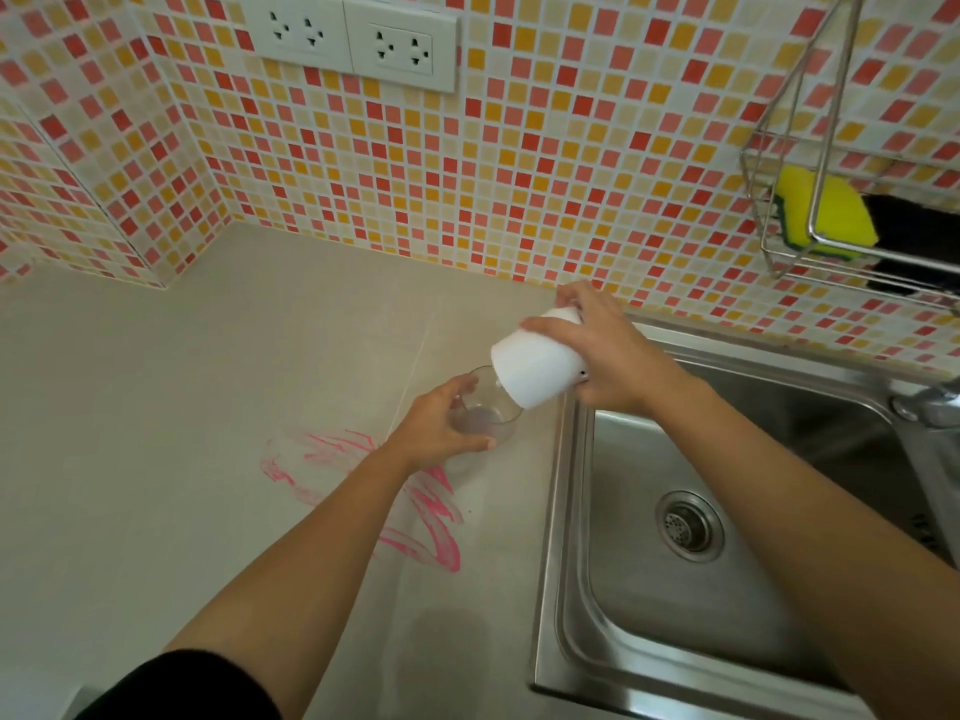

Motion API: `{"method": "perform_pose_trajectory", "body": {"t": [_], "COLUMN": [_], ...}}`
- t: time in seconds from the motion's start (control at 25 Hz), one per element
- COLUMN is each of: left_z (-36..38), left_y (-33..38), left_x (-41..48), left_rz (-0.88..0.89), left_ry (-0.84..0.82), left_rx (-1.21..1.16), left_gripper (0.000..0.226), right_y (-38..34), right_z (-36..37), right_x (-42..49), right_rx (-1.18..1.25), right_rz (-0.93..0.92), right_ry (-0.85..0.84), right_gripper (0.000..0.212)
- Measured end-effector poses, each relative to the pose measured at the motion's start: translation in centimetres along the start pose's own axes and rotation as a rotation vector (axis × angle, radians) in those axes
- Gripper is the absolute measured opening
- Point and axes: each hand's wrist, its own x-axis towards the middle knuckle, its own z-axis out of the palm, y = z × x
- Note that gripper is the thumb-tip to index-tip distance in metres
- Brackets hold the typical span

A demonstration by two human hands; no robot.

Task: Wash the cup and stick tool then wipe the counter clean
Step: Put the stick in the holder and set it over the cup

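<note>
1. The left hand wraps around a clear glass cup, fingers curled on its near side, holding it tilted just above the beige counter.
2. The cup sits near the middle of the view, just left of the sink's rim; a little pale liquid shows in its bottom.
3. The right hand clasps a white container, fingers spread over its top and back, tipping it so its lower edge overlaps the cup's rim at about 2 o'clock from the cup.
4. I cannot tell whether anything is flowing from the white container into the cup.
5. Pink smears streak the counter at 7 o'clock from the cup, partly under the left forearm.
6. The stainless steel sink fills the lower right, at 4 o'clock from the cup, with its drain strainer in the basin floor.
7. A metal faucet pokes in at the right edge, 3 o'clock from the hands.
8. A wire rack hangs on the mosaic tile wall at 2 o'clock, holding a yellow sponge with a green scouring side.
9. Two white double sockets sit on the wall at 12 o'clock.
10. A dark sleeve covers the left upper arm at the bottom edge.
</note>
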Motion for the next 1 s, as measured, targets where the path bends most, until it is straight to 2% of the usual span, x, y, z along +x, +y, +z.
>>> {"method": "perform_pose_trajectory", "body": {"t": [0.28,0.36,0.52,0.6,0.76,1.0], "left_z": [-0.3,-0.2,-0.2,-0.3,-0.3,-0.4], "left_y": [-0.3,-0.3,-0.4,-0.7,-0.9,-0.4], "left_x": [-0.1,-0.1,-0.2,-0.4,-1.0,-1.0], "left_rz": [-0.007,-0.014,-0.05,-0.074,-0.109,-0.096], "left_ry": [0.005,0.005,-0.001,-0.009,-0.009,-0.037], "left_rx": [-0.06,-0.063,-0.098,-0.132,-0.383,-0.461], "left_gripper": [0.083,0.083,0.082,0.079,0.063,0.057], "right_y": [-3.6,-3.6,-2.2,-1.9,-2.3,-3.2], "right_z": [0.0,0.0,0.0,0.1,0.4,2.2], "right_x": [2.1,2.6,3.8,3.8,3.5,3.8], "right_rx": [-0.273,-0.22,0.064,0.109,0.149,0.188], "right_rz": [-0.152,-0.175,-0.186,-0.144,-0.121,-0.088], "right_ry": [-0.171,-0.175,-0.231,-0.258,-0.3,-0.28], "right_gripper": [0.093,0.096,0.094,0.094,0.095,0.095]}}
